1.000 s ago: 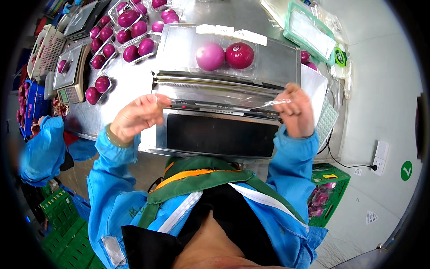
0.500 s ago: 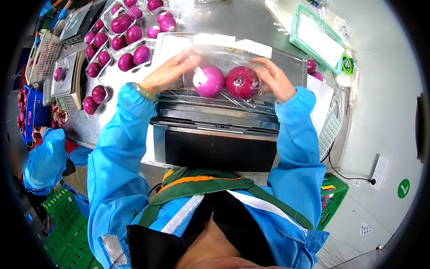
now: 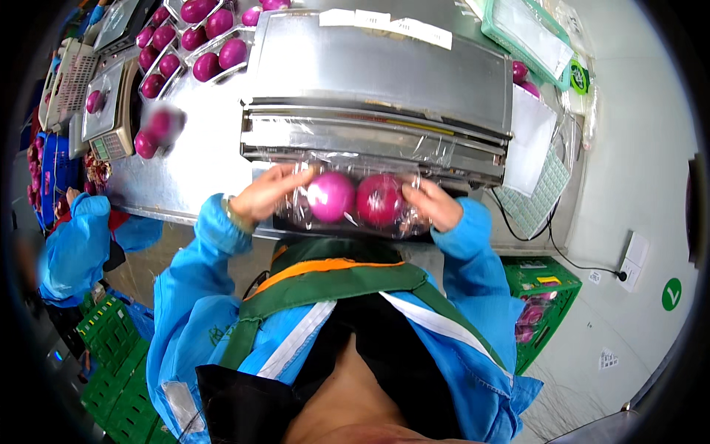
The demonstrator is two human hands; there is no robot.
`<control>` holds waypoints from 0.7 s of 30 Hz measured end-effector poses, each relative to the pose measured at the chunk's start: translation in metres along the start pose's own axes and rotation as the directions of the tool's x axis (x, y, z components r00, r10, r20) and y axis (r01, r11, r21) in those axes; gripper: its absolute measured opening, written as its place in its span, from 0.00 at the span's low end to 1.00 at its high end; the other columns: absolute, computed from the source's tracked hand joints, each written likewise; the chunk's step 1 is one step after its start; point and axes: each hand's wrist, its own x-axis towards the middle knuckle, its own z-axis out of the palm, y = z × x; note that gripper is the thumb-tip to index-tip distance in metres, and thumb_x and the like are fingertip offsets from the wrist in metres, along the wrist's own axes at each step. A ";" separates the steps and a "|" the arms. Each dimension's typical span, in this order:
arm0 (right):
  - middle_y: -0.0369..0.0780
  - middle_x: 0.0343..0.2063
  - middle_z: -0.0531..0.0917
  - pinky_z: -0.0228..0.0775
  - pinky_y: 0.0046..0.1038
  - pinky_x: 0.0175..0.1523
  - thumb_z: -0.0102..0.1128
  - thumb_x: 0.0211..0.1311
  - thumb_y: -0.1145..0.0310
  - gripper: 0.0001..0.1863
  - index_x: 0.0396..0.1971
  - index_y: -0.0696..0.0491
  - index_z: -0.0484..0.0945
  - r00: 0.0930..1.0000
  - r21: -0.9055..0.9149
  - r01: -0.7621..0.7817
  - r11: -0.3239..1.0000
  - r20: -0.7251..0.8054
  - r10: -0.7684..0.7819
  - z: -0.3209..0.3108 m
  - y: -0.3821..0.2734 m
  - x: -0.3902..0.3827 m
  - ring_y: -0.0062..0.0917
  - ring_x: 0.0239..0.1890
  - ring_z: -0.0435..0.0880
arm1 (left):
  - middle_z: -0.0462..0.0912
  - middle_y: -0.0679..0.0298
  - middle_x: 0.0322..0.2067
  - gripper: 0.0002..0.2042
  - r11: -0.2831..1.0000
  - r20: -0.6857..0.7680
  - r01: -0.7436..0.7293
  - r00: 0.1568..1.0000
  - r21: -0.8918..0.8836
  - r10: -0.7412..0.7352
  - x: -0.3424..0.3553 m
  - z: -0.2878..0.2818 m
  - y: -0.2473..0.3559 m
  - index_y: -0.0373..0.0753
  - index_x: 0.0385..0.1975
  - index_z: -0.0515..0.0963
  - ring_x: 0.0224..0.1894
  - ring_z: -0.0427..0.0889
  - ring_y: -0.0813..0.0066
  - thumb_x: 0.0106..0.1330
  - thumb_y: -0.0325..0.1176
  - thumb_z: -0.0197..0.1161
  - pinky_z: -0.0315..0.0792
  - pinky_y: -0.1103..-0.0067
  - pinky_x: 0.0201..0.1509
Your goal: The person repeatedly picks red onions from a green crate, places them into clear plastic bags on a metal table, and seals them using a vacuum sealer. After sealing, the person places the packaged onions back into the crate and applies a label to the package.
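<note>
My left hand (image 3: 270, 194) and my right hand (image 3: 436, 203) grip the two ends of a clear plastic tray in shiny film, holding a pinkish-purple onion (image 3: 330, 197) and a darker red onion (image 3: 379, 200). The package is at the front of the steel film-wrapping machine (image 3: 377, 70), over its black front plate, which is mostly hidden. Loose clear film (image 3: 433, 152) shows between the machine's bars and the package.
Several trays of onions (image 3: 208, 66) and a scale (image 3: 111, 140) lie on the steel table (image 3: 163, 200) at left. A co-worker's blue sleeve (image 3: 74, 248) is beyond. Right: mint basket (image 3: 529, 37), white sheet (image 3: 532, 140), cords, green crate (image 3: 551, 311).
A second ago my hands held stretched film, with the onion tray on the machine's top. The tray was then lifted and has come down toward my body, now with film around it.
</note>
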 end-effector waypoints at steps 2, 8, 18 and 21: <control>0.41 0.38 0.82 0.79 0.26 0.34 0.49 0.70 0.56 0.24 0.55 0.60 0.66 1.000 0.083 -0.001 0.997 -0.002 0.001 0.002 0.013 0.002 0.25 0.30 0.83 | 0.80 0.58 0.45 0.28 0.998 0.050 0.063 0.997 -0.011 -0.063 0.001 0.002 0.002 0.31 0.53 0.71 0.44 0.81 0.74 0.67 0.52 0.57 0.78 0.78 0.49; 0.43 0.36 0.83 0.77 0.21 0.38 0.45 0.72 0.56 0.20 0.45 0.60 0.73 0.986 -0.127 -0.104 0.986 -0.141 0.086 0.024 0.079 -0.043 0.24 0.36 0.84 | 0.83 0.59 0.34 0.31 0.980 -0.169 0.130 0.973 -0.151 -0.156 -0.060 0.023 -0.074 0.28 0.46 0.75 0.33 0.81 0.79 0.71 0.57 0.45 0.77 0.82 0.38; 0.27 0.12 0.67 0.52 0.19 0.21 0.51 0.70 0.62 0.17 0.24 0.57 0.76 0.547 -0.241 0.226 0.944 -0.771 -0.328 0.037 0.129 -0.075 0.10 0.16 0.61 | 0.63 0.78 0.11 0.14 0.995 -0.627 -0.032 0.778 -0.093 -0.034 -0.099 0.005 -0.114 0.39 0.33 0.79 0.11 0.59 0.90 0.71 0.43 0.54 0.52 0.87 0.13; 0.34 0.17 0.78 0.64 0.23 0.24 0.52 0.69 0.61 0.17 0.26 0.58 0.79 0.718 -0.272 0.152 0.950 -0.630 -0.295 0.018 0.198 -0.046 0.15 0.19 0.72 | 0.73 0.72 0.16 0.13 0.989 -0.477 0.059 0.871 -0.134 -0.117 -0.072 -0.024 -0.199 0.33 0.37 0.79 0.15 0.66 0.87 0.71 0.37 0.55 0.60 0.84 0.16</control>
